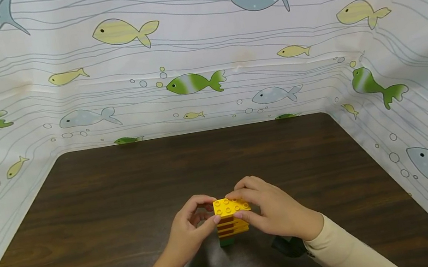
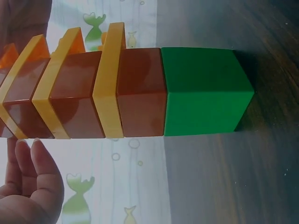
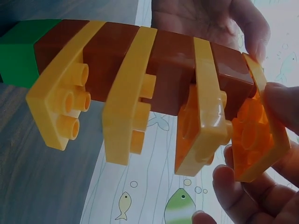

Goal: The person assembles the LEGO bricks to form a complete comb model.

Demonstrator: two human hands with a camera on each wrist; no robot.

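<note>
A tower of toy building bricks stands on the table in front of me. Its base is a green brick (image 2: 201, 93). Above that, brown bricks (image 2: 142, 88) alternate with yellow plates (image 3: 128, 100) that jut out to the right. The topmost yellow plate (image 1: 225, 207) shows its studs in the head view. My left hand (image 1: 185, 231) holds the tower's top from the left, with thumb in front and index finger behind. From the right, my right hand (image 1: 268, 202) pinches the overhanging part of that top plate between thumb and fingers.
The dark wooden table (image 1: 122, 190) spreads around the tower. A white cloth (image 1: 200, 47) printed with fish rises along its back and sides. Dark wrist gear (image 1: 288, 247) sits under the right wrist, close to the tabletop.
</note>
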